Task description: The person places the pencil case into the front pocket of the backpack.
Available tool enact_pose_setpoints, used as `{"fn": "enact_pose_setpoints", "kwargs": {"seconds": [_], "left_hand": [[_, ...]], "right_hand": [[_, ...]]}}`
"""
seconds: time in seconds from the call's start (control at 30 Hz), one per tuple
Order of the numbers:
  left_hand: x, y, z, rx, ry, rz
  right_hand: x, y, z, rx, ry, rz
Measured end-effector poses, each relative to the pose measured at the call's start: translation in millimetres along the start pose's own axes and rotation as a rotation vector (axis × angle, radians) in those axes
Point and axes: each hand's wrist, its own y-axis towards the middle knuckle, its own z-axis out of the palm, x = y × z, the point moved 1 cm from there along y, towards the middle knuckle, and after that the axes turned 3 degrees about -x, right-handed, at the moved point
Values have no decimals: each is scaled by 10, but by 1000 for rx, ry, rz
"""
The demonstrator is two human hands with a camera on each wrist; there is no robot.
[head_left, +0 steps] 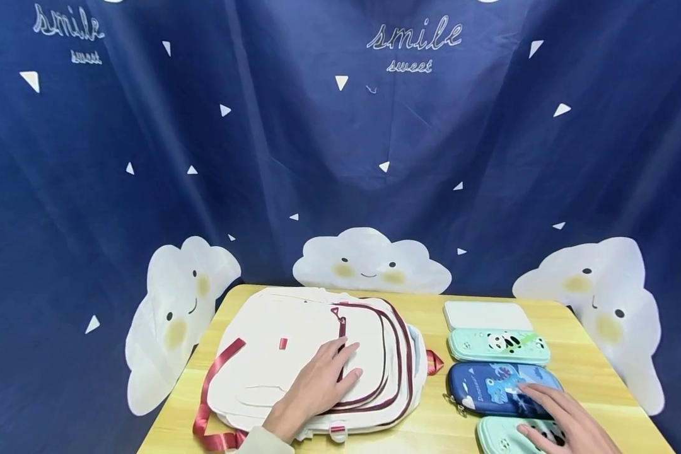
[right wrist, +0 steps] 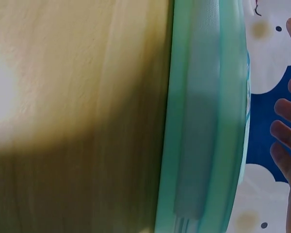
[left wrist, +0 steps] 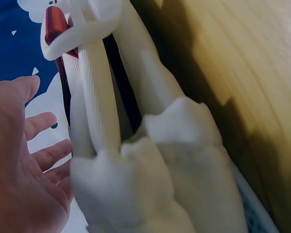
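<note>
A white backpack [head_left: 272, 321] with dark red zippers lies flat on the left of the table. My left hand [head_left: 320, 381] rests on its front, fingers loosely spread beside a dark red zipper pull [head_left: 342, 325]. In the left wrist view, that hand's fingers [left wrist: 46, 158] are extended past the bag's edge. On the right, my right hand [head_left: 573, 422] is over a blue dinosaur pencil case [head_left: 471, 386] and the nearest mint panda pencil case [head_left: 495, 435], its fingers extended; contact is unclear. The right wrist view shows a mint case's zipped side [right wrist: 199, 121].
Behind the dinosaur case lie another mint panda pencil case [head_left: 471, 347] and a plain white case [head_left: 485, 315], in a column. A red strap [head_left: 204, 394] trails off the bag's left side. A dark blue curtain [head_left: 340, 139] with clouds hangs behind the wooden table [head_left: 596, 372].
</note>
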Motion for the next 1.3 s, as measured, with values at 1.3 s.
{"fn": "enact_pose_setpoints", "kwargs": {"seconds": [1.3], "left_hand": [[-371,86,347,-13,112,171]], "right_hand": [[-539,-323,225,-308,162,-269]]}}
